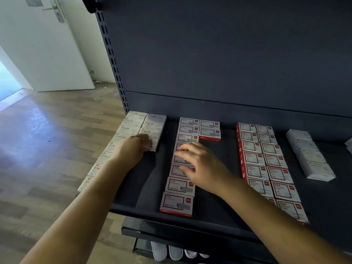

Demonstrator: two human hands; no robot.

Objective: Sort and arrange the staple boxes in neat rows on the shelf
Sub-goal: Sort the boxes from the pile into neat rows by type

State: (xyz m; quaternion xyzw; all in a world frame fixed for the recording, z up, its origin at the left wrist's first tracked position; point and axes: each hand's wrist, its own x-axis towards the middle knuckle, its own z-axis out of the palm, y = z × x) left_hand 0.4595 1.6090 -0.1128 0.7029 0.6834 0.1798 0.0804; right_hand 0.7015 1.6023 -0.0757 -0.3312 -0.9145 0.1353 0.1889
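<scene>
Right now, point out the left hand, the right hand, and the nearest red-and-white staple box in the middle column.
left hand [133, 147]: head view, back of hand.
right hand [202, 164]: head view, back of hand.
nearest red-and-white staple box [176, 203]: head view, top face.

Reading "STAPLES" in dark capitals on the white boxes [133, 128] lining the shelf's [224, 161] left edge, beside a small red mark on each lid. Staying too blurred to make out: print on the red-trimmed boxes [179, 203] and the plain white boxes [312, 159] toward the right edge.

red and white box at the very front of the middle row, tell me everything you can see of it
The front red and white box is a small flat carton, apparently cardboard, lying face up near the shelf's front edge. Its white top has a red frame, a red corner logo and blurred print; its front side is red. It closes the long middle row, and neither hand touches it.
</scene>
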